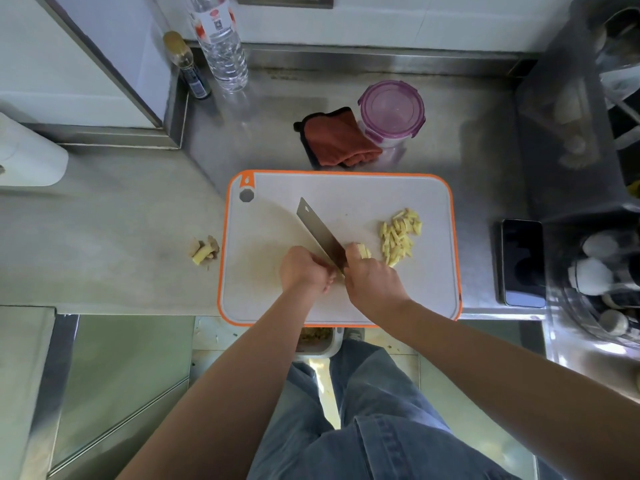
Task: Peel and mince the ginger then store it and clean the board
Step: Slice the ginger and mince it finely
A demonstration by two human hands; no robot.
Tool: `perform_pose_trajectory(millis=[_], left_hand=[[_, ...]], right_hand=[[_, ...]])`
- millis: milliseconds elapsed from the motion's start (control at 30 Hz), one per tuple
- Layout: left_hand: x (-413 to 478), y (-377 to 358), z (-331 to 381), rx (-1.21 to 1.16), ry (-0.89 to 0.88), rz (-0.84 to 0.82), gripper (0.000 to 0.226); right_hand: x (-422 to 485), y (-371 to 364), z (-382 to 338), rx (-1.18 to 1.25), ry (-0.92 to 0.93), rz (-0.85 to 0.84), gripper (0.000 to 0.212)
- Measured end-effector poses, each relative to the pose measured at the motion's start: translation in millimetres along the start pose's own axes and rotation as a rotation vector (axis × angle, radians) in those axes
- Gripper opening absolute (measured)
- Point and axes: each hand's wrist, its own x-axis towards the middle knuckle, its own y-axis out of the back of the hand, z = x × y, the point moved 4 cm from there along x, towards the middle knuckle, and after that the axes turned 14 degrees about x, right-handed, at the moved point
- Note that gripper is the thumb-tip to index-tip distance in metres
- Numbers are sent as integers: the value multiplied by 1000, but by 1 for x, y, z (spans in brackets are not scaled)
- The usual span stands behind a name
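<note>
A white cutting board [263, 292] with an orange rim lies at the counter's front edge. My left hand [304, 268] is closed around the handle of a cleaver [317, 228], whose blade points to the far left across the board. Just right of the blade, my right hand [374, 282] holds a small stack of ginger slices [364, 251] under its fingertips. A pile of cut ginger sticks [400, 235] sits on the board's right side. Ginger peel and trimmings [206, 251] lie on the counter left of the board.
Behind the board are a folded red cloth [339, 140] and a clear container with a purple lid [391, 112]. A water bottle [221, 46] and a small dark bottle [190, 69] stand at the back left. A phone [523, 263] lies to the right, beside a dish rack [588, 98]. A bin [313, 339] sits below the counter edge.
</note>
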Motion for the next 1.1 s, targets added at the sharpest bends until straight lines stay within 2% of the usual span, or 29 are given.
perform_pose_trajectory(millis=[200, 433, 667, 933, 1100], left_hand=[[-1, 0, 0, -9, -7, 4, 14], [-4, 1, 2, -16, 12, 28, 16], [-4, -4, -1, 44, -39, 112, 20], [1, -4, -2, 4, -25, 49, 22], [4, -4, -3, -44, -4, 1, 17]], right_hand=[[-1, 2, 5, 93, -11, 26, 26], [-1, -2, -6, -87, 22, 22, 29], [-13, -3, 6, -60, 19, 24, 30], [-20, -4, 11, -60, 15, 11, 27], [-2, 2, 5, 82, 4, 8, 24]])
